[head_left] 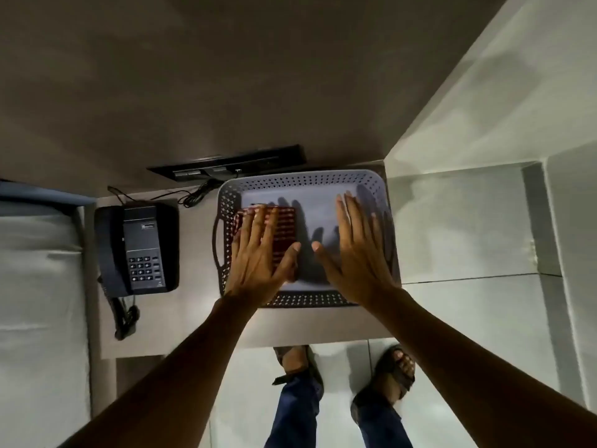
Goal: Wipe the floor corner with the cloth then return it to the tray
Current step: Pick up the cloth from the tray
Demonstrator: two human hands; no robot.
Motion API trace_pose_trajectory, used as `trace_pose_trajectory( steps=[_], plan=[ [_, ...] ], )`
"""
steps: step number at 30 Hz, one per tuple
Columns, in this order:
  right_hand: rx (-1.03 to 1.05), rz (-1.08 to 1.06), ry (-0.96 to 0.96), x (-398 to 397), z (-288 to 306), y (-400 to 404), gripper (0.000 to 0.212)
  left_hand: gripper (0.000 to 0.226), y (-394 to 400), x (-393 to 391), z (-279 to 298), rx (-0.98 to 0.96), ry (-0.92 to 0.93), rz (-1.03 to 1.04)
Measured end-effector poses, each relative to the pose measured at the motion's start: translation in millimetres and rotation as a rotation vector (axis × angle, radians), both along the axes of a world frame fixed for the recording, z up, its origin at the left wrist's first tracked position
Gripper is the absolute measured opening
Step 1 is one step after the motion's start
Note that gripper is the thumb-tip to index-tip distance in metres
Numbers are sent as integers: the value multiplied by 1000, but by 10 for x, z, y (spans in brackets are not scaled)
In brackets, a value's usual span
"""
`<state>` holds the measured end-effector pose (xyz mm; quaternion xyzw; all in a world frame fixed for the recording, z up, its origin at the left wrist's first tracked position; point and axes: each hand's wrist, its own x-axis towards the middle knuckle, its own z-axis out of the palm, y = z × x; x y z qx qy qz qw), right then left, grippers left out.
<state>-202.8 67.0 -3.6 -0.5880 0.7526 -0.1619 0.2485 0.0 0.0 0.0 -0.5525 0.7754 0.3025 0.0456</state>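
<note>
On my feed, a grey-blue tray [303, 181] with walls punched in rows of small holes sits on a pale beige worktop [193, 253]. In it lies a dark red cloth [284, 231] checked with fine white lines. Beside the tray I see a black telephone [137, 250] with a black coiled cord. The floor [468, 312] shows glossy whitish tiles with thin dark joints; the wall [193, 76] reads dull brown. Blue jeans [297, 412] and dark sandals [399, 370] show below.
</note>
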Motion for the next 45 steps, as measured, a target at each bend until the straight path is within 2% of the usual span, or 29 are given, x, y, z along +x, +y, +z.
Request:
trace_pose_trajectory(
  steps=[3,8,11,15,23,27,32,35,38,40,42,45],
  plan=[
    [-7,33,3,53,-378,-156,82,95,-123,42,-329,-47,-52,-37],
    [-11,60,151,69,-850,-283,84,102,-175,100,-727,-136,-121,-107],
    [-24,55,219,88,-996,-277,87,110,-148,118,-895,-194,-195,-130],
    [-59,71,259,77,-1053,-243,90,120,-124,140,-977,-225,-160,-131],
    [-86,60,280,75,-1069,-242,89,83,-112,133,-995,-271,-207,-133],
    [-93,67,257,79,-1073,-234,85,77,-115,166,-1012,-284,-190,-141],
    [-90,57,168,79,-943,-225,70,76,-151,186,-917,-200,-7,-96],
    [-85,-22,-25,74,-725,-161,70,72,-116,133,-728,-120,134,5],
    [-160,-96,-241,80,-429,61,67,61,10,-43,-447,25,360,243],
    [-267,-119,-325,59,-253,265,61,41,130,-239,-216,118,495,447],
    [-349,-155,-323,-18,-112,485,60,19,266,-480,-22,68,557,548],
    [-307,-260,-350,-264,61,792,72,19,482,-900,287,57,671,586]
  ],
)
